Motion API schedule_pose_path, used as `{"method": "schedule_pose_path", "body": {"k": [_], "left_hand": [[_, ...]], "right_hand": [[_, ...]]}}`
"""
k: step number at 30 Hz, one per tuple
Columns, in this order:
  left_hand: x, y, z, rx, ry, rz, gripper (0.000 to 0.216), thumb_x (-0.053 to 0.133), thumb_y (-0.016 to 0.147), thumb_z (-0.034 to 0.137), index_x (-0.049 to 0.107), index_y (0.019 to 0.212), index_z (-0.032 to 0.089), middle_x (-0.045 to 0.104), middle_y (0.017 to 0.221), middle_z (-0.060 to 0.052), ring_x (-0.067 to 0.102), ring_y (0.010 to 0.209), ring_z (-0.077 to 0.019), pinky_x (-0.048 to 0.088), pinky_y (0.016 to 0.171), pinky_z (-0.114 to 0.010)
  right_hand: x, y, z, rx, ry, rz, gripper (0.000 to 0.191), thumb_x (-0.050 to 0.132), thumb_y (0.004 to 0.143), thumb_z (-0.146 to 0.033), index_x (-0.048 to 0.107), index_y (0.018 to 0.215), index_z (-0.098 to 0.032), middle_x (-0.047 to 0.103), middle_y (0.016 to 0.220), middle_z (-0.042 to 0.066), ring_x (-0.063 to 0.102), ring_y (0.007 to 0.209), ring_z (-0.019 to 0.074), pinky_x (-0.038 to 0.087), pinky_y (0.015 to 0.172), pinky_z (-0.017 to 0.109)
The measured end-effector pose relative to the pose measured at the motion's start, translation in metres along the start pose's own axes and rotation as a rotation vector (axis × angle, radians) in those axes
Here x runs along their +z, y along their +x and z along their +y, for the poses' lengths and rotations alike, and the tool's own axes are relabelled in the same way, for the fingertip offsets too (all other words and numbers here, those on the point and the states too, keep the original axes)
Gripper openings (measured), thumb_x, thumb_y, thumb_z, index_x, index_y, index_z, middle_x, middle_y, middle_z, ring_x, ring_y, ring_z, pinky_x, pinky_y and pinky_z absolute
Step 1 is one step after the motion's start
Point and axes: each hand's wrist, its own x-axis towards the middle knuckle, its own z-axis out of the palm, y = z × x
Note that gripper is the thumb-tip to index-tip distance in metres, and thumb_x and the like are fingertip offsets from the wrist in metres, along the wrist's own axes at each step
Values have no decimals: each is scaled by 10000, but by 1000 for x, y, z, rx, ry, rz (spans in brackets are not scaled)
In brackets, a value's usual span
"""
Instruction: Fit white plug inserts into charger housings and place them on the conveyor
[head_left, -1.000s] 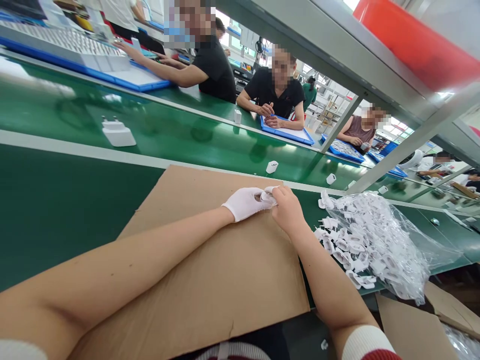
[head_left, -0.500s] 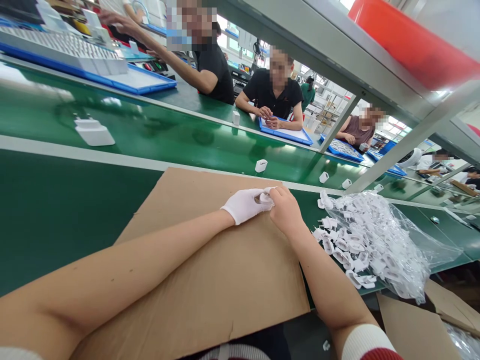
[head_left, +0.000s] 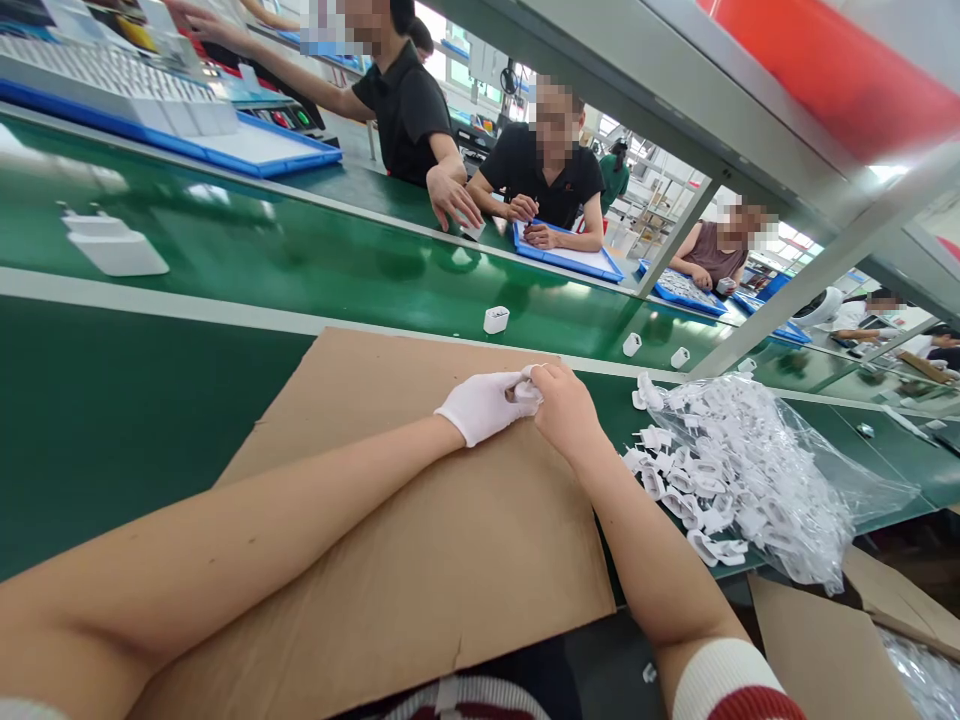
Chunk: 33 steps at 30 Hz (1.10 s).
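My left hand [head_left: 480, 404], in a white glove, and my bare right hand [head_left: 564, 405] meet over a brown cardboard sheet [head_left: 420, 520]. Both are closed on one small white plastic part [head_left: 527, 388] pinched between their fingertips. Just right of my right hand lies a heap of white plug parts [head_left: 694, 480] spilling out of a clear plastic bag [head_left: 780, 480].
A green conveyor belt [head_left: 300, 260] runs behind the cardboard and carries a white charger [head_left: 112, 245] at the left and several small white pieces [head_left: 496, 320]. Three people sit across it with blue trays [head_left: 570, 260]. A metal frame post [head_left: 810, 280] slants overhead on the right.
The white charger and small pieces on the belt have drifted left. A person across the belt has put a hand down at the belt's far edge. My hands stay together on the part.
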Motion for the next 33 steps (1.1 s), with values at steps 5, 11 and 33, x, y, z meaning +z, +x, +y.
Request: {"method": "schedule_pose_path", "body": {"k": [5,11,33], "left_hand": [[0,0,4,-17,185,-14,285,626,855,523,700,971,273,751,923,-36,705,916,-289,490,795,-360],[-3,-4,13,13,361,3,323,542,905,508,718,1016,261,747,1057,-94,718,985,-333,512,809,-391],[-42,127,-34,-167,248,169,411,656,826,337,682,1180,129,714,1225,-187,658,1159,-356,494,969,-381]], "right_hand": [[2,0,-2,-6,-13,25,384,477,768,52,628,1014,-201,665,956,88,580,951,260,437,785,317],[3,-1,-4,71,38,28,338,515,747,12,637,975,-206,696,963,77,599,899,255,437,741,325],[-22,-201,55,512,-420,-105,383,638,969,-381,614,1239,-111,609,1268,214,525,1231,392,418,1066,498]]}}
